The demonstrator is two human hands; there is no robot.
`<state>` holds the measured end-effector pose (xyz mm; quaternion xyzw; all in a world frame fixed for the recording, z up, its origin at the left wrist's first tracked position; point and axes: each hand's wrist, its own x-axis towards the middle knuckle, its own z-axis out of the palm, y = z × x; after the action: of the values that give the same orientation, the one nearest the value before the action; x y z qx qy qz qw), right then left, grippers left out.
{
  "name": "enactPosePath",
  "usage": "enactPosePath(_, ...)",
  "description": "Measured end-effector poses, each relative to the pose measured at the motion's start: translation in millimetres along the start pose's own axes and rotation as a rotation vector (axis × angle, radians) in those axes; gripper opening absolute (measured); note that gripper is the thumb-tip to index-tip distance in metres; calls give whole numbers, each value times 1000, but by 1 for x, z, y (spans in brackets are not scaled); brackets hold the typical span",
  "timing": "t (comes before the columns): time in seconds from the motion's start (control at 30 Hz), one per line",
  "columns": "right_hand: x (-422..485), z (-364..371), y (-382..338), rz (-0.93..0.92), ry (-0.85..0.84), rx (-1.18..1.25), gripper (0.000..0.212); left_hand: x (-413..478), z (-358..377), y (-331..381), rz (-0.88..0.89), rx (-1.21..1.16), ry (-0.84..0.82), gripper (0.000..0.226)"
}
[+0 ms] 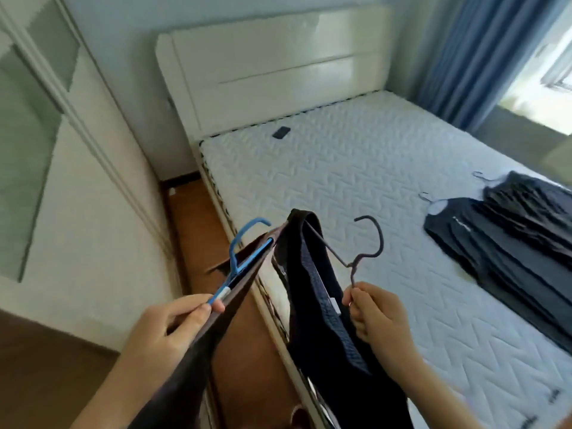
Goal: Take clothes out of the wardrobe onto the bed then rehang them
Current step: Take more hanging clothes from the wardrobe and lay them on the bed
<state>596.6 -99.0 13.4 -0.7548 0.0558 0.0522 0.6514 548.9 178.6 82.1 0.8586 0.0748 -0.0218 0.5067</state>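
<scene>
My left hand [173, 323] grips the end of a blue hanger [244, 258] with a dark brown garment [198, 360] draped from it. My right hand [374, 317] pinches the neck of a dark wire hanger [368, 243] carrying a navy textured garment [322, 320]. Both are held above the near left edge of the bed [356, 168]. Two dark garments on hangers [507, 236] lie flat on the mattress at the right. The wardrobe [62, 156], white with frosted panels, stands at the left.
A small dark flat object [281, 132] lies on the mattress near the white headboard [278, 66]. A strip of brown wooden floor [201, 230] runs between wardrobe and bed. Blue curtains [483, 57] and a window are at the far right.
</scene>
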Motion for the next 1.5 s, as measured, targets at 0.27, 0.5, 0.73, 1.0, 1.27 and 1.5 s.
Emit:
enactPosePath(0.27,-75,-52,11,-2,576,71,31,64,71,42,246,-127,-452,32)
enactPosePath(0.5,-163,-75,13,38,956,130,31,68,137,71,461,-75,-720,28)
enactPosePath(0.73,-245,-96,21,85,1250,114,32,40,192,123,678,-106,-929,20)
enactPosePath(1.0,-334,-154,42,130,1516,150,32,-39,304,187,712,-304,-1160,30)
enactPosePath(1.27,-405,-264,83,135,1596,156,38,-160,448,236,597,-457,-1212,27)
enactPosePath(1.5,-446,-360,115,124,1608,122,31,-263,554,268,507,-469,-1270,28)
